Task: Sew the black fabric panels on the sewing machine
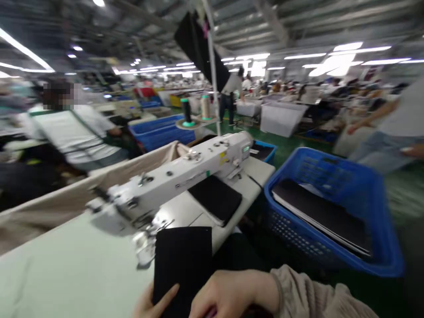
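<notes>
My left hand (155, 304) grips a flat black fabric panel (183, 260) by its lower left side, with the thumb lying over its face. The panel is held up at the near edge of the sewing table (82, 265). My right hand (228, 289) is closed in front of the panel's lower right corner. A trace of something pinkish shows under its curled fingers, too hidden to name. Just beyond the panel stands a white sewing machine (179, 172). A stack of black panels (217, 198) lies on the table beside the machine's arm.
On the right a blue plastic basket (291, 225) holds more black panels (321, 212). Thread cones (187, 112) stand behind the machine near a white pole (213, 66). A person in white (73, 128) sits at the left; another person (391, 119) is at the right edge.
</notes>
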A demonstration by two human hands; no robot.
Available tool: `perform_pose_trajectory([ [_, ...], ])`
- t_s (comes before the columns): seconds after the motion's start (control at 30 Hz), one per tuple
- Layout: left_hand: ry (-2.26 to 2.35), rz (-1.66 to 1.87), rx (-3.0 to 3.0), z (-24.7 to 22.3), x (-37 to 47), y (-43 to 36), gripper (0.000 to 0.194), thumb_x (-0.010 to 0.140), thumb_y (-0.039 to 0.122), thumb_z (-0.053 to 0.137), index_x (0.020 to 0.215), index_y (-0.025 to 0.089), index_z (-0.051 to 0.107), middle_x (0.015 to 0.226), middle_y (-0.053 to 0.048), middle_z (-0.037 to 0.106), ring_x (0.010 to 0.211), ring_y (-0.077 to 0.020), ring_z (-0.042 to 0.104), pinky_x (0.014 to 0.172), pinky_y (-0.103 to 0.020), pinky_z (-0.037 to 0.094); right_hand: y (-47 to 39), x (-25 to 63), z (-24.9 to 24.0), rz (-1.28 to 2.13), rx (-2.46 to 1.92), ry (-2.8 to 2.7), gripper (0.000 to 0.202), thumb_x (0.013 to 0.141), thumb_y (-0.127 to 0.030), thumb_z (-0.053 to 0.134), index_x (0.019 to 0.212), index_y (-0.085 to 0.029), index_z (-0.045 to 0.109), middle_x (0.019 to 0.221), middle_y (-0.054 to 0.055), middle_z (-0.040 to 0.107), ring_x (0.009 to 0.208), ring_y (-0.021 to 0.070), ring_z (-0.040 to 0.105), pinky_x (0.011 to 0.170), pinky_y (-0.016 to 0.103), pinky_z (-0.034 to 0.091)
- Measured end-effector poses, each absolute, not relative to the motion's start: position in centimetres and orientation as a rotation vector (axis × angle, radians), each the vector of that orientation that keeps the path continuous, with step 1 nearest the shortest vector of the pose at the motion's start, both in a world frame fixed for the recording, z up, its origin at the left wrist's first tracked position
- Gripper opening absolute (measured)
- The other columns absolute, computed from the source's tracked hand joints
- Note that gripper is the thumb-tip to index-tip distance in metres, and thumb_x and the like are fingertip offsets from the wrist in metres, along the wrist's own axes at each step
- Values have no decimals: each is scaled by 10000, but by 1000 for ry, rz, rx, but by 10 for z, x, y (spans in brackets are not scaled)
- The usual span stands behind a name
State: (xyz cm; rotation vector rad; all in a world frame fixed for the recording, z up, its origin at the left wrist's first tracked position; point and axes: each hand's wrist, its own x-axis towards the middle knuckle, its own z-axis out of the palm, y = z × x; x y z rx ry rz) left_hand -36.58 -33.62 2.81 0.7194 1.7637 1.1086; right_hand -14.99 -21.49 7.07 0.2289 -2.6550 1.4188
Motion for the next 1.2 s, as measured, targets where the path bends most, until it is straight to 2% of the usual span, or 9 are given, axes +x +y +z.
perform_pose_trajectory([
  [0.13,2311,1304,819,13,-385,-409,928,772,494,697,1534,220,245,1457,-138,487,1316,-347,501,1094,-511,426,-205,-200,49,1257,-70,-2638,275,902,-263,603,1169,-240,665,1124,15,702,1011,138,652,886,210,467],
  [0.27,2903,913,1173,13,-394,-441,837,848,351,622,1558,237,194,1614,-137,182,1480,-363,201,1177,-570,239,-188,-273,35,849,-262,-2846,499,895,-172,490,1384,-271,513,1409,35,566,1220,194,571,968,310,473],
  [0.37,2764,561,1499,16,-402,-439,705,911,241,515,1550,282,219,1576,-89,307,1462,-296,277,1191,-545,225,-186,-320,30,548,-274,-2976,606,913,-182,455,1501,-288,350,1530,27,432,1259,204,548,914,314,515],
  [0.43,2675,469,1589,17,-409,-431,633,941,288,501,1532,287,275,1483,-88,447,1388,-279,407,1174,-533,278,-183,-336,27,396,-259,-3027,610,920,-199,464,1507,-300,334,1532,24,428,1224,204,579,862,300,534],
  [0.5,2674,460,1604,17,-417,-420,605,939,393,536,1501,269,352,1440,-105,483,1353,-297,442,1152,-529,323,-176,-338,23,329,-227,-3042,575,922,-213,479,1479,-315,383,1506,14,466,1180,197,609,859,295,533],
  [0.67,2473,523,1766,18,-432,-388,635,926,459,564,1484,237,359,1580,-96,312,1462,-281,285,1194,-505,271,-155,-316,13,338,-215,-3020,535,913,-195,475,1431,-330,460,1475,-10,505,1176,182,610,899,320,526],
  [0.9,2356,546,1840,18,-445,-340,708,880,546,598,1473,229,379,1548,-87,379,1468,-262,278,1219,-478,212,-154,-313,4,295,-328,-2975,535,927,-210,449,1453,-305,439,1479,4,500,1148,199,621,867,333,538],
  [1.07,2368,545,1859,13,-446,-330,748,866,558,605,1481,206,366,1597,-114,272,1488,-268,222,1224,-484,182,-154,-315,7,280,-289,-3009,531,949,-252,439,1473,-331,411,1488,-5,487,1120,194,630,827,313,544],
  [1.2,2352,534,1864,15,-447,-330,756,858,568,611,1481,216,366,1594,-110,281,1489,-267,220,1226,-484,177,-153,-315,9,257,-296,-3035,544,939,-263,456,1476,-334,411,1490,7,483,1078,197,646,805,312,547],
])
